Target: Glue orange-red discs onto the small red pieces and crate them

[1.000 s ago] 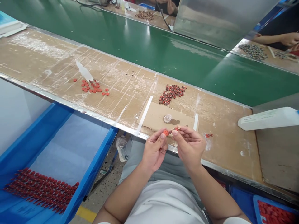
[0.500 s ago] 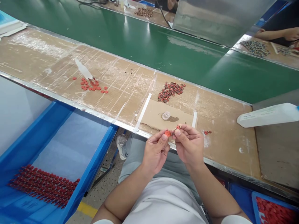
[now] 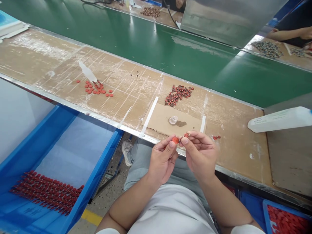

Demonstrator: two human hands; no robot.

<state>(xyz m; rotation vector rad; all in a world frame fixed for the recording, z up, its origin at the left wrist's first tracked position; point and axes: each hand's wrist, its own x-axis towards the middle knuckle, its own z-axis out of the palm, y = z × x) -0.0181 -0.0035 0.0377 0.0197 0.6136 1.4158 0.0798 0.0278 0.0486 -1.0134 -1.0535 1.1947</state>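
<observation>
Between thumb and forefinger, my left hand (image 3: 162,159) pinches a red disc (image 3: 175,140). My right hand (image 3: 201,156) is closed on a small red figure piece (image 3: 186,135), partly covered by the fingers. The two parts are close together above the table's front edge; whether they touch I cannot tell. Just beyond the hands, a small clear cup (image 3: 173,120) stands on a cardboard sheet (image 3: 156,120) beside a dark wet patch. Behind it lies a pile of red and dark small pieces (image 3: 179,95). A single red piece (image 3: 216,137) rests right of my right hand.
Red discs (image 3: 94,89) lie scattered at left beside a white pointed strip (image 3: 87,71). A white bottle (image 3: 278,120) lies at right. Blue bin (image 3: 107,146) at lower left holds rows of red pieces. Beyond the table runs a green belt (image 3: 146,48); another person's arm (image 3: 290,33) shows far right.
My right hand has shifted slightly right and its wrist has turned a little. The left hand has hardly moved, and both hands keep their parts.
</observation>
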